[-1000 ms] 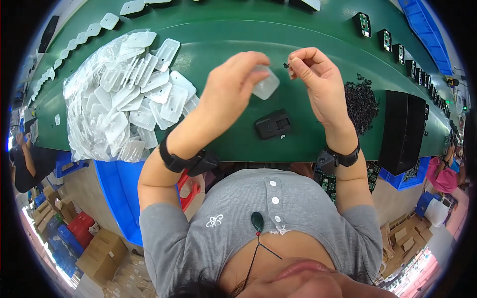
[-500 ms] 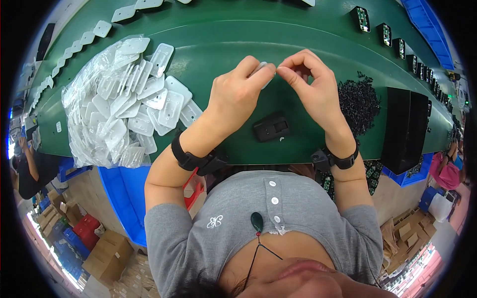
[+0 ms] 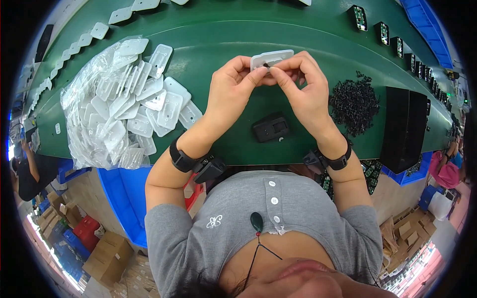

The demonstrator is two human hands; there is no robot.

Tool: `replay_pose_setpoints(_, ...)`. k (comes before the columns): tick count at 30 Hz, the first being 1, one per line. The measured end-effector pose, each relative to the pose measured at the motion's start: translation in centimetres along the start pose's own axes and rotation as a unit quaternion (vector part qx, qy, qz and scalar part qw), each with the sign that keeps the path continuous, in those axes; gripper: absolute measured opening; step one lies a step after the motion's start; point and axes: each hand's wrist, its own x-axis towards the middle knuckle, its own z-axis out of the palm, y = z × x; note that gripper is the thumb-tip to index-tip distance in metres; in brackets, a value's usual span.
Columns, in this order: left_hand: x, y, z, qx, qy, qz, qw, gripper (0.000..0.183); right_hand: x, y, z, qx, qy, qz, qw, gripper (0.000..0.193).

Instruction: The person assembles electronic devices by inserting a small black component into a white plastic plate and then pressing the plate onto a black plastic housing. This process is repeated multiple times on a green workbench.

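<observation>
My left hand [image 3: 226, 97] and my right hand [image 3: 306, 94] meet above the green table, both closed on a white plastic cover [image 3: 273, 56]. The cover is tilted up, its inner side toward me. At its near edge, where thumbs and fingertips come together, shows a small black part [image 3: 267, 65]; which fingers pinch it I cannot make out. Below the hands lies a black plastic block with a recess [image 3: 271, 127], with a tiny white scrap beside it. Just right of my right hand spreads a heap of small black parts [image 3: 354, 107].
A clear bag [image 3: 82, 116] spilling white covers covers the table's left side. A tall black box [image 3: 403, 124] stands at the right. White covers [image 3: 100, 31] line the far left; black housings with green circuit boards [image 3: 357, 18] line the far right. A blue bin [image 3: 121, 203] sits below the near edge.
The white cover, earlier mostly hidden in my left hand, is now turned up in view. My right hand has moved left onto it, and the fingertips of both hands meet at its edge.
</observation>
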Motion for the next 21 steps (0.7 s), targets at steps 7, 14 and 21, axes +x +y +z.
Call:
replay_pose_setpoints(7,-0.1,-0.7,0.1,0.046,-0.005,0.118,0.992,0.014,-0.5,0.3,0.2,0.094,-0.008,0.155,0.983,0.012)
replay_pose_setpoints(14,-0.3,0.3,-0.5,0.046,-0.042,0.059,0.996,0.017,0.3,0.1,-0.9,-0.088,0.058,-0.095,0.990,0.027)
replay_pose_setpoints(21,-0.1,0.0,-0.1,0.010,-0.057,0.054,0.997,0.015,0.5,0.6,-1.3,0.113,-0.085,0.115,0.983,0.023)
